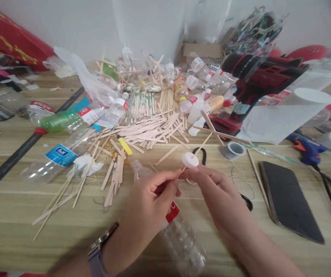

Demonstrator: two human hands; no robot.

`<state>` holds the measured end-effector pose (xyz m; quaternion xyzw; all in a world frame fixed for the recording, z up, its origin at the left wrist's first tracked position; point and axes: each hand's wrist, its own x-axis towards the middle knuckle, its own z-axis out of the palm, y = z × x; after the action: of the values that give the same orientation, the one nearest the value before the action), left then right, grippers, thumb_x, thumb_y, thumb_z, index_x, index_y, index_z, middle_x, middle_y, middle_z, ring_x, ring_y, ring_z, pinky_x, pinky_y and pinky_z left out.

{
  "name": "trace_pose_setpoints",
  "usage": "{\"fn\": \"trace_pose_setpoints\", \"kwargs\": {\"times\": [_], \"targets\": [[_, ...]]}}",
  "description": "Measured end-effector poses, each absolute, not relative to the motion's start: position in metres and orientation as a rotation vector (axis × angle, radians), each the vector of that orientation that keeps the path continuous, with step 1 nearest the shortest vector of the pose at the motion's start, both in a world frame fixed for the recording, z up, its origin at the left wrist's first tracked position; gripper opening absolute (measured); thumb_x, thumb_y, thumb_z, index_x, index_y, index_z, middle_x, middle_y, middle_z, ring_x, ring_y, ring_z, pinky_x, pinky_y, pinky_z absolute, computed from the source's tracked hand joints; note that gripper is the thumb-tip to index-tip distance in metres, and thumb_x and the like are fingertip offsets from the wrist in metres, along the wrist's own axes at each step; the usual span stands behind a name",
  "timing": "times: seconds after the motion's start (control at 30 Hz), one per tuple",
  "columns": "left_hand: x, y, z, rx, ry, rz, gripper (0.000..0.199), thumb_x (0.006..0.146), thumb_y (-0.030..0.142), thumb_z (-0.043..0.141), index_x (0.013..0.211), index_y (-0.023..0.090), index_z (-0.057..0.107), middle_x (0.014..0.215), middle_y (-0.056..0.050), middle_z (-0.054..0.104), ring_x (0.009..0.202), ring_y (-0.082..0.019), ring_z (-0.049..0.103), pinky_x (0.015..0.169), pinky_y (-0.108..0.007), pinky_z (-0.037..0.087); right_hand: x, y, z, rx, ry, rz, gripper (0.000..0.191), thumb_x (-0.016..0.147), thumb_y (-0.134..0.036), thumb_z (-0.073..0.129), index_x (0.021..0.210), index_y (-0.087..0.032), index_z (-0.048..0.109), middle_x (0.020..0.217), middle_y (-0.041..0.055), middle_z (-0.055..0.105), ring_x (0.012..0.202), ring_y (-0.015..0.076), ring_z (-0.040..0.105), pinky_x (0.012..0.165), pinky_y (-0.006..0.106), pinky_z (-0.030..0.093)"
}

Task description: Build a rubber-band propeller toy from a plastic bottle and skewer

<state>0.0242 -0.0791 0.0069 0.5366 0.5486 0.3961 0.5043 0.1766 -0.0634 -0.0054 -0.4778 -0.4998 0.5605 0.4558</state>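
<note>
My left hand [156, 194] is closed, pinching a thin wooden skewer [202, 144] near its lower end. A round white bottle cap [190, 160] sits on the skewer, which passes through it and sticks out to the upper right. Close against the underside of the cap, the fingers of my right hand [211, 182] are pinched together at the skewer. Beneath both hands lies a clear plastic bottle [182, 240] with a red label, partly hidden by my left hand. Black scissors [201, 154] lie partly covered behind my right hand.
Several popsicle sticks [150, 132] lie mid-table, with empty bottles behind. A red-black cordless drill [263, 77] stands at right, near a tape roll [233, 150], a phone [290, 200] and a blue glue gun [308, 148]. Left are a yellow highlighter [125, 146] and a blue-labelled bottle [60, 156].
</note>
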Motion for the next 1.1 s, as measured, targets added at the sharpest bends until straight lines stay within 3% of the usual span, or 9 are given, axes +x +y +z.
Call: {"fn": "trace_pose_setpoints", "kwargs": {"times": [0.17,0.3,0.43,0.53,0.7,0.93,1.1], "targets": [[0.024,-0.080,0.006,1.329,1.350,0.963,0.024,0.087,0.028,0.058,0.102,0.021,0.076,0.074,-0.002,0.074,0.060,-0.012,0.063,0.052,-0.019,0.047,0.174,-0.063,-0.006,-1.180,-1.174,1.460,0.022,0.081,-0.040,0.069,0.068,-0.021,0.070,0.075,0.0008,0.068,0.072,0.0165,0.060,0.073,0.031,0.048],[0.024,-0.079,0.005,1.250,1.306,0.962,0.025,0.086,0.027,0.059,0.103,0.020,0.075,0.067,0.000,0.069,0.046,-0.008,0.051,0.042,-0.019,0.039,0.176,-0.064,-0.007,-1.244,-1.308,1.358,0.019,0.083,-0.038,0.066,0.073,-0.021,0.069,0.078,0.0025,0.068,0.077,0.0195,0.063,0.074,0.034,0.049],[0.024,-0.076,0.006,1.072,1.229,0.977,0.023,0.082,0.027,0.062,0.098,0.018,0.075,0.059,0.002,0.063,0.040,-0.005,0.043,0.039,-0.017,0.034,0.177,-0.070,-0.007,-1.308,-1.682,0.645,0.006,0.085,-0.028,0.063,0.085,-0.024,0.069,0.092,0.0056,0.069,0.088,0.0231,0.065,0.078,0.038,0.049],[0.025,-0.074,0.005,0.984,1.192,0.993,0.020,0.081,0.026,0.064,0.095,0.017,0.075,0.056,0.004,0.060,0.038,-0.004,0.041,0.037,-0.016,0.031,0.176,-0.075,-0.008,-1.232,-1.856,0.072,0.010,0.085,-0.019,0.065,0.093,-0.025,0.066,0.094,0.0068,0.068,0.088,0.0233,0.066,0.078,0.039,0.048],[0.024,-0.074,0.002,0.962,1.121,0.997,0.018,0.084,0.026,0.063,0.094,0.020,0.076,0.057,0.005,0.058,0.039,-0.003,0.039,0.037,-0.015,0.028,0.175,-0.079,-0.007,-1.171,-2.044,-0.337,0.021,0.086,-0.012,0.065,0.103,-0.024,0.061,0.091,0.0066,0.072,0.081,0.0218,0.066,0.080,0.040,0.039],[0.025,-0.076,0.003,0.980,1.155,0.993,0.019,0.083,0.026,0.063,0.094,0.019,0.076,0.056,0.005,0.056,0.041,-0.004,0.037,0.038,-0.016,0.027,0.175,-0.080,-0.008,-1.194,-2.063,-0.438,0.017,0.087,-0.012,0.064,0.099,-0.024,0.061,0.083,0.0027,0.073,0.071,0.0191,0.063,0.072,0.037,0.035],[0.026,-0.077,0.005,0.960,1.145,1.009,0.019,0.082,0.029,0.065,0.094,0.018,0.075,0.053,0.006,0.054,0.040,-0.004,0.036,0.038,-0.017,0.027,0.169,-0.077,-0.008,-1.258,-1.927,-0.146,0.008,0.089,-0.016,0.059,0.089,-0.022,0.063,0.080,0.0039,0.070,0.069,0.0184,0.063,0.068,0.035,0.040]]}}
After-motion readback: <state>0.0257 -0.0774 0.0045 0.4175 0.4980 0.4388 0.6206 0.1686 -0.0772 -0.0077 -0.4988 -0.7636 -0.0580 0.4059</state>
